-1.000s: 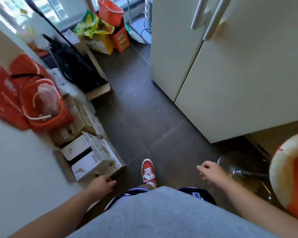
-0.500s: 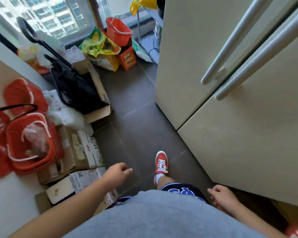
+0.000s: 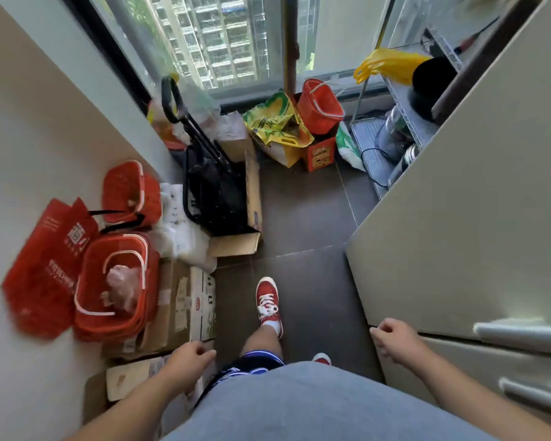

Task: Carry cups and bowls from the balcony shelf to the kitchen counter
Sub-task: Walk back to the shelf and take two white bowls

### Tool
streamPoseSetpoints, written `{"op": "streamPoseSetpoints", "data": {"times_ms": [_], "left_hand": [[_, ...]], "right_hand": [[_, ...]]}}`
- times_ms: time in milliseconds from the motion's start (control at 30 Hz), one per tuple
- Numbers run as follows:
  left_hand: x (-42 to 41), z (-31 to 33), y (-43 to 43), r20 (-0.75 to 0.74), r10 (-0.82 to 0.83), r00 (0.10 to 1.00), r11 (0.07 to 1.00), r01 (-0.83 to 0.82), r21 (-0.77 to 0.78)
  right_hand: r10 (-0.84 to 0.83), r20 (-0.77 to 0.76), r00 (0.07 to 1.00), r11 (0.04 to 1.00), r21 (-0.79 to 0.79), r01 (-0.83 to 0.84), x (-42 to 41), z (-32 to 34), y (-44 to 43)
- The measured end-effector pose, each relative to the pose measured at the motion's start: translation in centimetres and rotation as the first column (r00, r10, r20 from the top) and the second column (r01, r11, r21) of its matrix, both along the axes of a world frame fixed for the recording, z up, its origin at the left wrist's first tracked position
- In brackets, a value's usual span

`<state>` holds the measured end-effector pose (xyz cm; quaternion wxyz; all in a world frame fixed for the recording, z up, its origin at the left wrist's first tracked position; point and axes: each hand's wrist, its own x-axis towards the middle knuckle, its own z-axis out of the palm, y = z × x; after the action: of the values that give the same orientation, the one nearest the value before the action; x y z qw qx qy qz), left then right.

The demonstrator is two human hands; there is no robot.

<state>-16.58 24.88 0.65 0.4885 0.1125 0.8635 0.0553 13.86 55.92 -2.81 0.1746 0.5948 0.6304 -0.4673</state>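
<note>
A tall cream fridge fills the right side of the narrow balcony, its silver handles low at the right edge. Past it, in the far right corner, stands the wire shelf, holding a black pot-like vessel, a yellow plastic bag and some metal and glass ware too blurred to name; no cup or bowl can be picked out for certain. The window runs across the far end. Along the left wall sit cardboard boxes, a black folding trolley, red baskets and a red paper bag. A red bucket rests by the window. One red sneaker is planted on the dark tiles. The left hand and right hand hang loosely curled, holding nothing.
</note>
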Motion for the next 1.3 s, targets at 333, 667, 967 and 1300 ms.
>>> {"op": "streamPoseSetpoints", "data": {"times_ms": [333, 667, 967, 1300], "left_hand": [[-14.6, 2.1, 12.7, -0.022, -0.121, 0.992, 0.978, 0.122, 0.167], [-19.6, 11.4, 35.7, -0.067, -0.246, 0.967, 0.795, 0.241, 0.556], [-18.4, 21.5, 57.5, -0.230, -0.340, 0.912, 0.462, 0.375, 0.804], [-18.9, 32.7, 69.6, -0.286, -0.240, 0.928, 0.157, 0.328, 0.932]], "right_hand": [[0.040, -0.132, 0.990, 0.995, 0.096, -0.027, -16.3, 6.3, 8.2], [-0.039, -0.387, 0.921, 0.951, 0.269, 0.153, -24.2, 17.5, 18.8], [-0.023, -0.584, 0.812, 0.802, 0.473, 0.363, -27.8, 25.6, 33.5], [0.079, -0.888, 0.454, 0.636, 0.395, 0.663, -34.1, 35.8, 41.9]]}}
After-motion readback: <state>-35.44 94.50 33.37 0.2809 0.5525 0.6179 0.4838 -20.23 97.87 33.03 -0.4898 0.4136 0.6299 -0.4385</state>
